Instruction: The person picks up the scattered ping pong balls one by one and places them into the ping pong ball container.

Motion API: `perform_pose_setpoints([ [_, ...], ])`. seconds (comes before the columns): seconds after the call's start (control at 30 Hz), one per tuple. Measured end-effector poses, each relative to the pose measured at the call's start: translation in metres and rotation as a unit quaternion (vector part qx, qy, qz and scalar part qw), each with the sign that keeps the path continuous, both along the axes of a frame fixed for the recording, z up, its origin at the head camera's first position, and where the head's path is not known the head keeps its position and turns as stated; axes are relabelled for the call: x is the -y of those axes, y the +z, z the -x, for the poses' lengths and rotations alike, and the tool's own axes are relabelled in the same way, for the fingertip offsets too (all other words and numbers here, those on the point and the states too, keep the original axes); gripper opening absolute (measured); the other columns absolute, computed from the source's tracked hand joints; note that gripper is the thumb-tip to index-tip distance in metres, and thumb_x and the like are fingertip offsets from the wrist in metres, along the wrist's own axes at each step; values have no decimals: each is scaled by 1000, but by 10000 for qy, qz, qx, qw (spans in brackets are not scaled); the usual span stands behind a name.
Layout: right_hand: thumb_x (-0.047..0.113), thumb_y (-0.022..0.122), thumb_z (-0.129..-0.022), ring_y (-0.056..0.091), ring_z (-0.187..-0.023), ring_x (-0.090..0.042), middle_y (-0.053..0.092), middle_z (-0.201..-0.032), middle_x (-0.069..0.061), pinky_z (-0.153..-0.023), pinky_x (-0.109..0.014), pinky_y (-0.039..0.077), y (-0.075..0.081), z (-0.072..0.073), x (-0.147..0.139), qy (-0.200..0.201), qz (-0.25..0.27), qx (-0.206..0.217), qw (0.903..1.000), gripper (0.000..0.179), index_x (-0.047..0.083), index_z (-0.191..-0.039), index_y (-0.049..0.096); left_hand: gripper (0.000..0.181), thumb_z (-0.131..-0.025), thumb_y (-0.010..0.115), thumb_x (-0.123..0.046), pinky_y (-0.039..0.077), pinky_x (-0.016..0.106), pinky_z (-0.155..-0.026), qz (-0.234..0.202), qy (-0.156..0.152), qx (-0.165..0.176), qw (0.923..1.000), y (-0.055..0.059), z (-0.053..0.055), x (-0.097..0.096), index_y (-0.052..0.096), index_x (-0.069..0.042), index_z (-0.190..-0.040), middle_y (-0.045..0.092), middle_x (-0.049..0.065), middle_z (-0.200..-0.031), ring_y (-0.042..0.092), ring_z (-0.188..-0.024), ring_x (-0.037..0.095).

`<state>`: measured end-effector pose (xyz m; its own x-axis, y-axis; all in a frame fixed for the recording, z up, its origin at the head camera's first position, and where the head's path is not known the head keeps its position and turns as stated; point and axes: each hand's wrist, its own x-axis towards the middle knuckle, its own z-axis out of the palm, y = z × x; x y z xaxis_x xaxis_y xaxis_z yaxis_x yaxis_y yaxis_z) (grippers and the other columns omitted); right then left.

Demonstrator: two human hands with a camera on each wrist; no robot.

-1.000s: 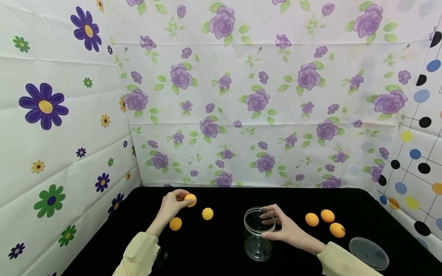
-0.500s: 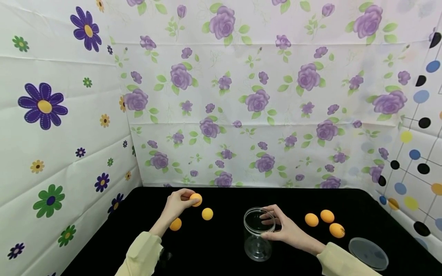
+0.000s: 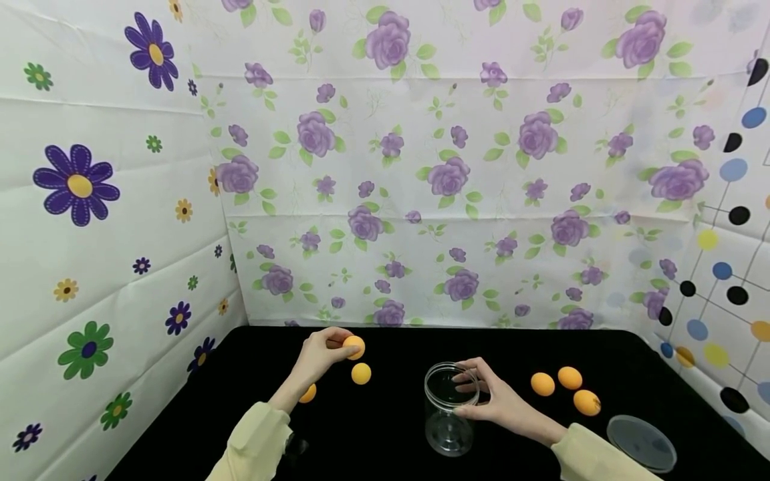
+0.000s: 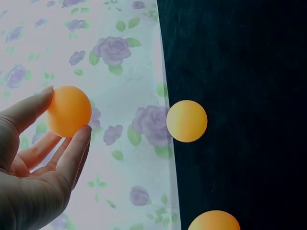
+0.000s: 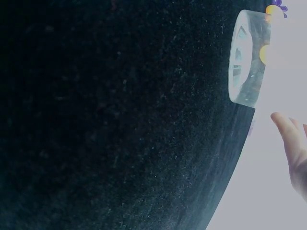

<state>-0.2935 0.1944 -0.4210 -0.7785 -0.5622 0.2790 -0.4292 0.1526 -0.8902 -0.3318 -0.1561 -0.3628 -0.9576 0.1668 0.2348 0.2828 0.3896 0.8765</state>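
Note:
My left hand [image 3: 320, 354] pinches an orange ping-pong ball [image 3: 353, 347] between thumb and fingertips, raised over the left half of the table. The left wrist view shows the held ball [image 4: 69, 111] clearly. Just below it in the head view is a second ball [image 3: 361, 373], and another [image 3: 308, 393] is partly covered by my left wrist. A clear, lidless round jar [image 3: 448, 427] stands upright near the middle. My right hand [image 3: 502, 404] holds it near the top from the right, thumb in front, fingers behind. No balls show inside.
On the right lie three more orange balls [image 3: 569, 378] close together. A translucent round lid [image 3: 642, 442] lies flat in front of them. Black cloth covers the table [image 3: 397, 461]. A floral curtain [image 3: 385, 200] closes off the back, with patterned sheets at both sides.
My left hand has moved to the right with the ball, passing above the second ball. Its wrist now covers part of the leftmost ball. The right hand and jar stay put.

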Motion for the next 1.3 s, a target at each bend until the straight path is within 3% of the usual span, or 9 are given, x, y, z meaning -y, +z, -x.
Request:
perform_pose_setpoints([
  [0.27,9,63,-85,43,-110,-41,41,-123,-24,-76,-38,48,0,0,0,35,35,1,10000,56,9,-132,32,35,-80,71,-22,47,37,-75,-6,-347,-87,9994,5,-4,-9,63,-1,-107,62,5,-95,60,-84,21],
  [0.43,8,62,-86,40,-110,-47,41,-123,-22,-75,-38,48,0,0,0,125,113,24,9999,56,6,-133,30,36,-81,70,-21,47,38,-76,-90,-457,65,9989,10,-7,-15,62,1,-109,62,6,-95,59,-86,21],
  [0.7,6,60,-87,38,-112,-46,38,-125,-26,-76,-37,48,0,1,-1,206,176,119,9996,57,6,-134,28,32,-85,65,-10,47,39,-76,-223,-914,43,9956,37,-33,-29,58,8,-111,61,17,-100,59,-85,24],
  [0.93,9,62,-86,42,-111,-41,39,-125,-25,-77,-38,48,-1,2,-1,133,83,78,9998,57,10,-133,30,38,-81,69,-25,46,36,-76,-183,-977,-48,9950,17,-13,-39,62,-2,-111,62,6,-99,58,-86,20],
  [1.3,10,62,-86,44,-110,-37,42,-123,-19,-75,-37,48,-2,2,0,33,33,51,10000,56,11,-133,31,35,-80,70,-27,47,32,-73,-69,-1185,-350,9923,19,-16,-60,63,-4,-106,63,3,-96,58,-84,17],
])
